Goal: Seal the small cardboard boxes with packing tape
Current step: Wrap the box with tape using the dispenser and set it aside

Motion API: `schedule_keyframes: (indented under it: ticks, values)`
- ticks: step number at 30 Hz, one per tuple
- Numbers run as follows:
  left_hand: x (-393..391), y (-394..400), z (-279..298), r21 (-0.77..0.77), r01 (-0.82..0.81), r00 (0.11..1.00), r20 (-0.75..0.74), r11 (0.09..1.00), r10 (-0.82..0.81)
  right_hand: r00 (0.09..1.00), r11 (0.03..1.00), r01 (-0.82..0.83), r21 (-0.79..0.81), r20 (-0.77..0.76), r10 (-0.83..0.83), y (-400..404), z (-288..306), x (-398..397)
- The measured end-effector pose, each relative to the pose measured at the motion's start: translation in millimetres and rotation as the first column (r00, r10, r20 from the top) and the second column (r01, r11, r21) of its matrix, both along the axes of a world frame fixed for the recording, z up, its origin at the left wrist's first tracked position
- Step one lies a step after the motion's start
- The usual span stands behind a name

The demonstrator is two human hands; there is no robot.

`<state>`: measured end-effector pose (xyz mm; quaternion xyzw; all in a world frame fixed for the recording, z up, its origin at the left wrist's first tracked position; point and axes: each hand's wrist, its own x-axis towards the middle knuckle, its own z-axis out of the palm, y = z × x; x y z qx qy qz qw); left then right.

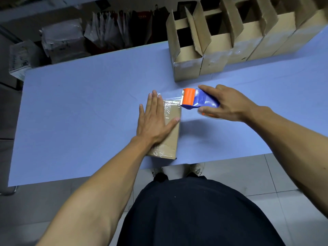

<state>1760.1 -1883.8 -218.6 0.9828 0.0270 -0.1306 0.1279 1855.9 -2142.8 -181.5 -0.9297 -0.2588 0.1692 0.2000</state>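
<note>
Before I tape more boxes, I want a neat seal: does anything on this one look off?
Yes. The clear tape at the far end of the box looks wrinkled and bunched, not flat. The left hand presses the top; the right hand holds the dispenser just past that end.

A blue table [71, 107] fills most of the view, its top bare along the left edge. Beyond its far edge, dim shelves hold plastic-wrapped parcels [62, 38] and a row of upright white and dark red packets [120, 27]. Below the table's near edge lie pale floor tiles [257, 178], with two worn shoes [196, 168] showing on them.
</note>
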Motion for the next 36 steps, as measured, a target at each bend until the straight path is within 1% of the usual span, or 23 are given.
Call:
schedule_keyframes:
  ticks: [2,4,7,12,14,17,23,27,32,36]
  values:
    - [1.3,-1.1,1.0,0.005,-0.003,1.000,-0.002,1.000,0.003,1.000,0.999,0.031,-0.016,0.006,-0.031,-17.9,-0.9,-1.9]
    - [2.8,-2.4,3.1,0.006,-0.005,1.000,-0.010,1.000,0.005,0.999,0.997,0.024,-0.069,0.033,-0.021,-22.9,-1.5,-1.6]
    - [2.0,-5.3,3.5,0.010,-0.007,1.000,-0.012,1.000,0.007,0.992,0.980,-0.041,-0.196,0.105,0.062,-12.9,1.6,0.3]
    - [2.7,-6.2,4.4,0.017,-0.015,1.000,-0.015,1.000,0.015,0.971,0.916,-0.078,-0.392,0.180,0.160,4.9,5.9,-4.4]
    - [2.6,-7.3,4.2,0.016,-0.014,1.000,-0.015,1.000,0.015,0.956,0.881,-0.058,-0.469,0.227,0.184,20.3,6.9,-6.2]
    - [1.5,-8.3,4.2,-0.002,-0.022,1.000,-0.014,1.000,0.022,0.958,0.848,0.007,-0.530,0.246,0.145,43.5,13.2,-6.2]
    - [2.8,-6.9,0.6,0.001,-0.007,1.000,-0.003,1.000,0.007,0.964,0.837,0.047,-0.545,0.244,0.104,60.6,16.9,-4.7]
    - [3.0,-4.3,0.1,-0.030,-0.017,1.000,-0.007,0.999,0.017,0.982,0.882,0.025,-0.470,0.174,0.066,46.7,10.0,-4.7]
    - [1.9,-1.5,-0.5,-0.027,-0.019,1.000,-0.003,0.999,0.018,0.983,0.903,-0.024,-0.430,0.153,0.099,35.2,7.0,-1.0]
    - [2.1,-2.9,-1.1,-0.022,-0.023,1.000,-0.005,0.999,0.023,0.975,0.890,-0.039,-0.454,0.180,0.134,32.5,9.9,1.8]
